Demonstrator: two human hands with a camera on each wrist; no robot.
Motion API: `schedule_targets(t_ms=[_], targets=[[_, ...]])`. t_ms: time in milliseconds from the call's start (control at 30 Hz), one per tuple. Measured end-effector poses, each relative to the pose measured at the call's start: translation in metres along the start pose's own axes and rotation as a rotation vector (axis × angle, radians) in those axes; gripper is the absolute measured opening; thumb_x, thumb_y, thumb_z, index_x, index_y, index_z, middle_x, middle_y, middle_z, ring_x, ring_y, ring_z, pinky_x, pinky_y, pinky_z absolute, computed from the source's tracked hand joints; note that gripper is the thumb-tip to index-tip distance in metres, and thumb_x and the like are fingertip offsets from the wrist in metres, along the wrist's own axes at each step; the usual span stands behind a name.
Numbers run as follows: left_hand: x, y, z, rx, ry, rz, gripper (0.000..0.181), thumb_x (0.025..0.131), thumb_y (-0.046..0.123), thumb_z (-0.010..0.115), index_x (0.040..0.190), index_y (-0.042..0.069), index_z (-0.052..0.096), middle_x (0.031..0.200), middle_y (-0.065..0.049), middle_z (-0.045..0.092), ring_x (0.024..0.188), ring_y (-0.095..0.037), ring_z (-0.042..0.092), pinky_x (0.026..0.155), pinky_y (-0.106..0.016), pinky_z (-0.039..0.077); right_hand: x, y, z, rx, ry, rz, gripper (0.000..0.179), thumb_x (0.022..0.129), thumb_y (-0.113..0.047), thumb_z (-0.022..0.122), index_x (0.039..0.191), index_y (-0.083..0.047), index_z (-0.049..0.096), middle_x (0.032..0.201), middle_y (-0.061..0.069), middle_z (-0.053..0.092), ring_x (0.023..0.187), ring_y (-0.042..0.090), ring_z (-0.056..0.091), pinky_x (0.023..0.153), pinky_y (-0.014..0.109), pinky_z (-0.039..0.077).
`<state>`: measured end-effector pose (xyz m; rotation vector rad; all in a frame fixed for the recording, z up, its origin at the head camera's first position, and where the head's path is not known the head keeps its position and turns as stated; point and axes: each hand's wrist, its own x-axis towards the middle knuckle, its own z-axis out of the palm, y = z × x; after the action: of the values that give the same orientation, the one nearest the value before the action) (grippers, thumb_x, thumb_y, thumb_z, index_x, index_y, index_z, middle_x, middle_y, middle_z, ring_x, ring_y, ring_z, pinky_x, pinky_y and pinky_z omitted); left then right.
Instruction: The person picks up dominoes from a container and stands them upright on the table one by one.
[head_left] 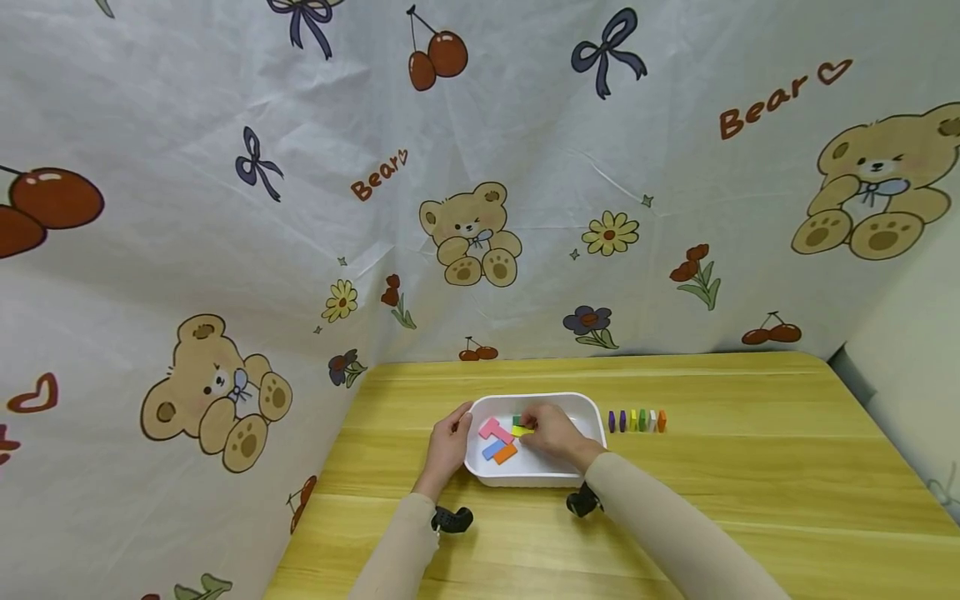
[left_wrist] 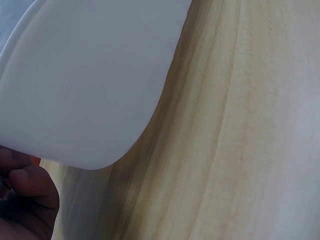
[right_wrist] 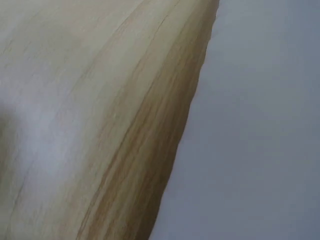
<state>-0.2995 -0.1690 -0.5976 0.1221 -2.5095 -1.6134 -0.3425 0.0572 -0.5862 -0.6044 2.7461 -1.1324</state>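
A white plastic tray (head_left: 534,481) sits on the table with several small coloured blocks in its left half. Among them are a pink block (head_left: 495,430), a blue block (head_left: 492,450) and an orange block (head_left: 506,454). My left hand (head_left: 447,450) holds the tray's left end, its curled fingers and thumb at the rim. Inside the tray, my right hand (head_left: 553,429) bends down with its fingertips right at a yellow block (head_left: 519,431) and a green block (head_left: 517,420). I cannot tell whether it pinches either one. The right wrist view shows neither hand nor blocks.
Just right of the tray, several small blocks (head_left: 633,421) stand in a row: purple, yellow, green, white and orange. The wooden table (head_left: 750,467) extends to the right. A bear-printed cloth (head_left: 540,167) hangs behind it and on the left.
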Motion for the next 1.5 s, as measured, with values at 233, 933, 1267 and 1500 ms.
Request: schedule_targets(t_ms=[233,933,1267,1500], targets=[[0.0,0.001,0.0,0.011,-0.005,0.008,0.04,0.109,0.03,0.054,0.143,0.014,0.063,0.14,-0.012,0.066,0.122,-0.027,0.063,0.102,-0.045,0.054,0.001,-0.004,0.005,-0.065,0.03,-0.032,0.018,0.079,-0.01,0.087,0.089,-0.004,0.073,0.079,0.001,0.063,0.076,0.014,0.052,0.073,0.032,0.049],[-0.001,0.004,0.001,0.004,0.007,-0.006,0.038,0.109,0.027,0.054,0.143,0.013,0.063,0.141,-0.012,0.065,0.117,-0.026,0.063,0.1,-0.044,0.055,0.0,-0.007,0.008,-0.096,-0.02,0.031,0.017,0.086,-0.008,0.082,0.101,-0.004,0.079,0.108,0.009,0.072,0.102,0.023,0.064,0.099,0.044,0.055],[-0.001,0.002,0.002,0.014,0.017,-0.015,0.038,0.109,0.028,0.054,0.143,0.015,0.064,0.14,-0.011,0.066,0.121,-0.026,0.063,0.101,-0.045,0.055,-0.004,-0.013,0.008,-0.117,-0.041,0.045,0.021,0.087,-0.012,0.082,0.105,0.0,0.078,0.107,0.01,0.07,0.101,0.024,0.062,0.098,0.045,0.054],[-0.001,0.002,0.002,0.015,0.02,-0.002,0.037,0.108,0.027,0.055,0.142,0.015,0.065,0.137,-0.012,0.068,0.114,-0.024,0.064,0.096,-0.042,0.056,-0.006,-0.013,0.008,-0.135,-0.039,0.036,0.021,0.089,-0.013,0.081,0.106,-0.001,0.078,0.104,0.009,0.069,0.097,0.022,0.06,0.096,0.043,0.054]])
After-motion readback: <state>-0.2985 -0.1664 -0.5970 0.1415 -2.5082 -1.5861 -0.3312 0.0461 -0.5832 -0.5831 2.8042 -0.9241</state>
